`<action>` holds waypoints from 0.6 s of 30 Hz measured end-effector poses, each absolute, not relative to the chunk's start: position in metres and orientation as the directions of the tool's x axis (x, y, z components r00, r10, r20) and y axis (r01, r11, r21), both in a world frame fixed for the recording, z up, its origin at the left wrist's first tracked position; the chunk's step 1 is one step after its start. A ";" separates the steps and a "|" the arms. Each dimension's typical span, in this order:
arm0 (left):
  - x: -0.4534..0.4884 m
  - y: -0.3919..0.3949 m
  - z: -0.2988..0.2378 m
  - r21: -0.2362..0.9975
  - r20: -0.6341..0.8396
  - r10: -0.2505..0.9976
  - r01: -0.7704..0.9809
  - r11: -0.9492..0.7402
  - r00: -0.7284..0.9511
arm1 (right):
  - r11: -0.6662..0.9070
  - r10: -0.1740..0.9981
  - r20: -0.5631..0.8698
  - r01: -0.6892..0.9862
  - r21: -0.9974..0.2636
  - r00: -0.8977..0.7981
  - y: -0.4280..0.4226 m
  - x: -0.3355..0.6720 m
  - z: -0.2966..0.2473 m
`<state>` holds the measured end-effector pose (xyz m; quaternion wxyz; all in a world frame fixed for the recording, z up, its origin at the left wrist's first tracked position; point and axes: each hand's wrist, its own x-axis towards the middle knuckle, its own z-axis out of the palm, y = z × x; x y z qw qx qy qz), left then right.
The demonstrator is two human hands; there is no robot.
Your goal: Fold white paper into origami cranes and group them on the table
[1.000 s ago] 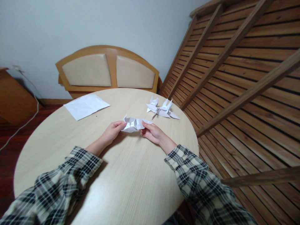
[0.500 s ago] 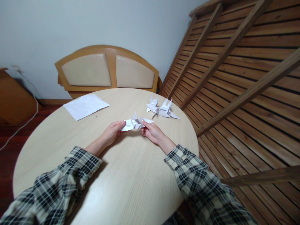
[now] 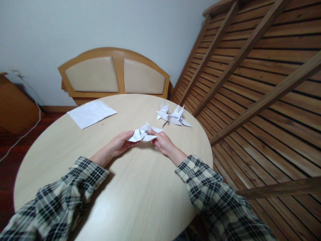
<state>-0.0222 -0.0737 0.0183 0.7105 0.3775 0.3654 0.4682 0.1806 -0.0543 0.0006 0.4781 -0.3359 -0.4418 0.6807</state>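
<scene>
A white folded paper crane (image 3: pixel 140 134) is held between my two hands, a little above the round table (image 3: pixel 130 187). My left hand (image 3: pixel 122 142) is closed on its left side, thumb on top and fingers beneath. On the right side, my right hand (image 3: pixel 163 142) pinches the paper, its thumb near the middle folds. Pointed flaps stick out toward the right and upward. Just beyond my right hand, folded paper cranes (image 3: pixel 173 116) lie close together on the table.
White paper sheets (image 3: pixel 92 113) lie at the table's far left. A wooden headboard (image 3: pixel 121 73) with beige panels stands behind the table against the wall. Slatted wood (image 3: pixel 240 110) rises along the right edge. A white cable (image 3: pixel 35 125) runs down at the left.
The crane's right part has spread, with a pointed flap now showing toward me. My right thumb has shifted slightly left, toward the middle folds. My left hand has barely moved.
</scene>
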 end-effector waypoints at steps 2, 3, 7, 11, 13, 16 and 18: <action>-0.022 -0.073 0.018 0.884 -0.158 0.947 -0.387 0.262 0.280 | -0.129 0.952 -0.016 -0.354 -0.926 -0.305 -0.055 0.180 0.001; -0.022 -0.072 0.018 0.891 -0.148 0.952 -0.382 0.246 0.267 | -0.121 0.955 -0.010 -0.359 -0.925 -0.297 -0.056 0.180 0.001; -0.022 -0.069 0.017 0.921 -0.101 0.975 -0.352 0.167 0.198 | -0.106 0.964 0.000 -0.380 -0.919 -0.268 -0.056 0.182 0.005; -0.022 -0.068 0.018 0.950 -0.081 0.988 -0.289 0.117 0.135 | -0.092 0.977 -0.001 -0.411 -0.907 -0.215 -0.053 0.185 0.009; -0.023 -0.069 0.019 0.976 -0.069 0.992 -0.198 0.089 0.103 | -0.090 0.984 -0.014 -0.435 -0.896 -0.175 -0.051 0.187 0.009; -0.022 -0.073 0.022 0.999 -0.010 0.999 -0.030 0.011 0.047 | -0.092 0.991 -0.038 -0.446 -0.890 -0.129 -0.048 0.190 0.008; -0.022 -0.074 0.023 0.998 0.042 0.999 0.045 -0.042 0.010 | -0.091 0.993 -0.049 -0.425 -0.901 -0.110 -0.047 0.191 0.007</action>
